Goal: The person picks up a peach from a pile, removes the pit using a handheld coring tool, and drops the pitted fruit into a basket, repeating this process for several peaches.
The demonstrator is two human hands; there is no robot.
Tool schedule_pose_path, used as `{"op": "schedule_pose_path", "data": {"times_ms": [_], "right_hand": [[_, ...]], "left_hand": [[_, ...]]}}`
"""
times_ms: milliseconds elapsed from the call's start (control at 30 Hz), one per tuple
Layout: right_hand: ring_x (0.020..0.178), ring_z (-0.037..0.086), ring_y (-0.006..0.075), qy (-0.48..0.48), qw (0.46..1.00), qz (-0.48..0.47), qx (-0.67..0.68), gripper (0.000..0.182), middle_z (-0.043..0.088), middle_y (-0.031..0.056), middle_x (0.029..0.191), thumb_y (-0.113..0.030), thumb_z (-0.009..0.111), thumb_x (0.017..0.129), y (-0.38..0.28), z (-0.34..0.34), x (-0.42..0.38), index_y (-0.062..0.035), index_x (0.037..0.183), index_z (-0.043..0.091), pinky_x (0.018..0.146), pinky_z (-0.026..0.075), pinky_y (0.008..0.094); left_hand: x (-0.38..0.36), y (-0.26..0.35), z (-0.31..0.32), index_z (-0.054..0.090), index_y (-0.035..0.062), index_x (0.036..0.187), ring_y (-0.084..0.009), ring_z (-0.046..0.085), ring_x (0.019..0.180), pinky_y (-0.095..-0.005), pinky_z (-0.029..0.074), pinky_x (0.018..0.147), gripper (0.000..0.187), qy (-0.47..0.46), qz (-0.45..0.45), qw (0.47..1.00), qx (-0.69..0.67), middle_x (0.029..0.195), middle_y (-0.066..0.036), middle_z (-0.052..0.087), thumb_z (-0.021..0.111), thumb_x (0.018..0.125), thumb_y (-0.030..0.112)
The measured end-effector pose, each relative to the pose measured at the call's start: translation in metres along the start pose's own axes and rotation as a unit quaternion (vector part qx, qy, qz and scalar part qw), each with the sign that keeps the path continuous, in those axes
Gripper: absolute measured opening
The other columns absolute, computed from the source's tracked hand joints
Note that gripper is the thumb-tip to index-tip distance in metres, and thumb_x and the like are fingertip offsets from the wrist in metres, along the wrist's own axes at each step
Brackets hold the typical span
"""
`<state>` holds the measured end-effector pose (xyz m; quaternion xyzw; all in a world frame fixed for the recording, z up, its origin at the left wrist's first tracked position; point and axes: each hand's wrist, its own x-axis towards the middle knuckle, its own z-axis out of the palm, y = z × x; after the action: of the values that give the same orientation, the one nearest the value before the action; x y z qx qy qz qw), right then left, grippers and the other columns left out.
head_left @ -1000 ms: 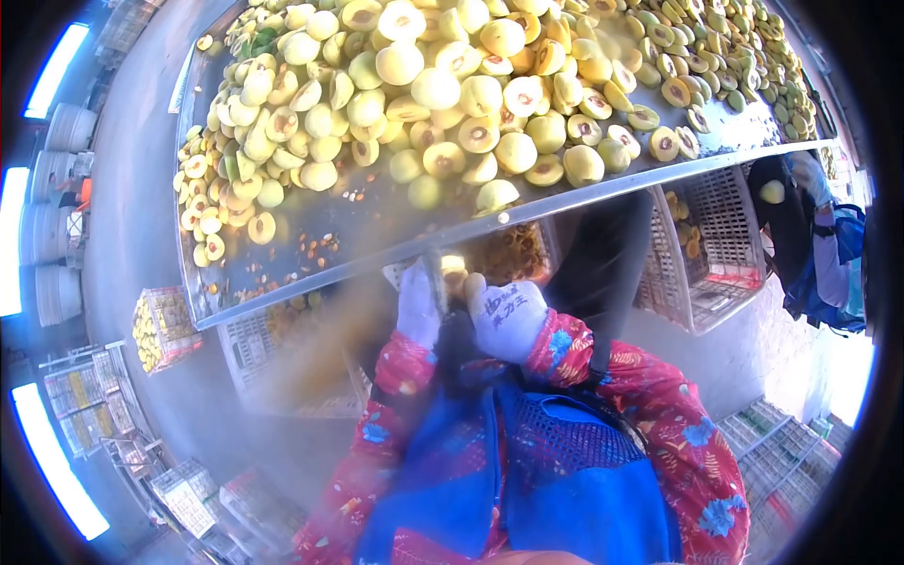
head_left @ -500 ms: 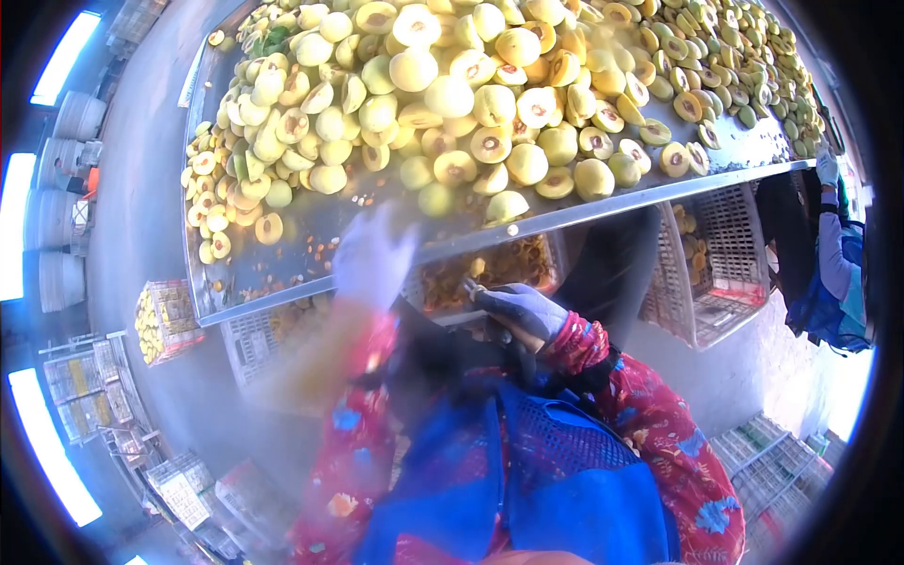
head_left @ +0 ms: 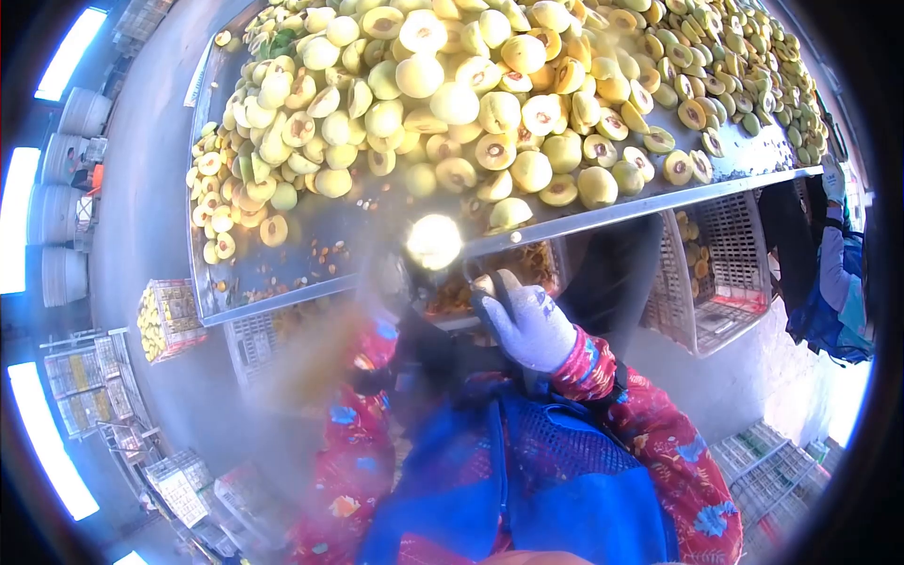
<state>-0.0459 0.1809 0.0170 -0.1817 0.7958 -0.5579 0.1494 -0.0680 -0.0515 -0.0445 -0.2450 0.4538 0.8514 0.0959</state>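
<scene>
Right hand [head_left: 529, 325] in white glove, clenched on dark-handled tool, looks like pitting knife, blade not clearly seen. Left hand [head_left: 391, 282] badly blurred, peach [head_left: 434, 241] gripped and held up just under table edge [head_left: 603, 215]. Best done with peach brought steady onto blade, fingers kept off cut line. Crate of halves [head_left: 490, 273] just behind hands. Further back, peach pile [head_left: 452, 94] heaped on table

Long metal table [head_left: 282, 273]: heaped whole and halved yellow peaches [head_left: 452, 104]; loose pits [head_left: 315, 259] near bare front-left corner.
</scene>
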Motion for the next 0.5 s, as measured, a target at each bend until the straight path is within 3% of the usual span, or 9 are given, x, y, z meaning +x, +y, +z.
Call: {"op": "schedule_pose_path", "data": {"times_ms": [33, 133, 167, 233, 333, 433, 500], "right_hand": [[0.061, 0.06, 0.0425, -0.004, 1.0, 0.0, -0.004, 0.023, 0.06, 0.0222, 0.065, -0.02, 0.055, 0.093, -0.003, 0.001, 0.002, 0.0003, 0.099, 0.047, 0.054, 0.045, 0.0506], [0.061, 0.06, 0.0421, -0.01, 0.996, -0.021, -0.091, 0.022, 0.061, 0.022, 0.067, -0.02, 0.055, 0.093, -0.01, 0.001, 0.0, -0.0001, 0.099, 0.047, 0.053, 0.045, 0.0504], [0.061, 0.06, 0.042, -0.008, 0.998, -0.015, -0.059, 0.022, 0.061, 0.0218, 0.067, -0.02, 0.055, 0.093, -0.01, 0.002, -0.001, -0.0002, 0.099, 0.047, 0.053, 0.045, 0.0502], [0.062, 0.061, 0.0417, -0.005, 1.0, -0.005, 0.006, 0.021, 0.061, 0.0214, 0.068, -0.019, 0.055, 0.094, -0.01, 0.006, -0.001, -0.0004, 0.1, 0.047, 0.054, 0.046, 0.05], [0.064, 0.061, 0.0415, 0.003, 0.999, -0.006, 0.032, 0.02, 0.062, 0.0211, 0.069, -0.018, 0.055, 0.093, -0.006, 0.01, -0.004, -0.0005, 0.1, 0.047, 0.055, 0.046, 0.0496], [0.066, 0.062, 0.0414, -0.002, 0.998, 0.009, 0.066, 0.021, 0.062, 0.0222, 0.07, -0.018, 0.056, 0.093, -0.012, 0.016, -0.004, -0.0003, 0.1, 0.047, 0.056, 0.046, 0.0496], [0.066, 0.062, 0.0415, 0.005, 1.0, 0.017, 0.02, 0.021, 0.061, 0.0227, 0.07, -0.017, 0.055, 0.094, -0.012, 0.021, -0.005, -0.0001, 0.101, 0.047, 0.056, 0.046, 0.0497]], "left_hand": [[0.0, -0.009, 0.006, 0.055, 0.0047, 0.111, -0.0174, 0.06, 0.072, -0.0305, 0.054, 0.059, 0.037, 0.024, 0.006, 1.0, -0.011, 0.1, -0.008, 0.06, 0.051, 0.096, 0.038], [-0.02, -0.007, 0.013, 0.055, 0.0034, 0.11, -0.0174, 0.06, 0.088, -0.0315, 0.053, 0.074, 0.031, -0.112, 0.159, 0.944, 0.265, 0.106, -0.01, 0.06, 0.049, 0.098, 0.032], [-0.037, 0.007, 0.034, 0.055, 0.0029, 0.11, -0.0179, 0.06, 0.091, -0.0325, 0.053, 0.078, 0.03, -0.106, 0.104, 0.964, 0.222, 0.106, -0.01, 0.06, 0.049, 0.099, 0.031], [-0.033, -0.012, 0.04, 0.055, 0.0007, 0.109, -0.0218, 0.063, 0.086, -0.0342, 0.055, 0.076, 0.035, 0.008, 0.019, 0.998, -0.068, 0.104, -0.012, 0.062, 0.046, 0.099, 0.033], [-0.051, 0.008, 0.068, 0.056, -0.0002, 0.11, -0.0224, 0.065, 0.087, -0.0349, 0.056, 0.074, 0.038, 0.001, 0.015, 0.993, -0.118, 0.103, -0.014, 0.064, 0.046, 0.099, 0.034], [-0.052, -0.003, 0.059, 0.055, -0.0016, 0.113, -0.0235, 0.065, 0.095, -0.0363, 0.056, 0.078, 0.043, -0.044, 0.115, 0.987, 0.108, 0.103, -0.015, 0.065, 0.047, 0.098, 0.038], [-0.049, -0.013, 0.059, 0.054, -0.0029, 0.114, -0.0238, 0.062, 0.101, -0.0374, 0.054, 0.083, 0.043, -0.041, 0.114, 0.986, 0.112, 0.104, -0.016, 0.065, 0.044, 0.099, 0.036]]}}
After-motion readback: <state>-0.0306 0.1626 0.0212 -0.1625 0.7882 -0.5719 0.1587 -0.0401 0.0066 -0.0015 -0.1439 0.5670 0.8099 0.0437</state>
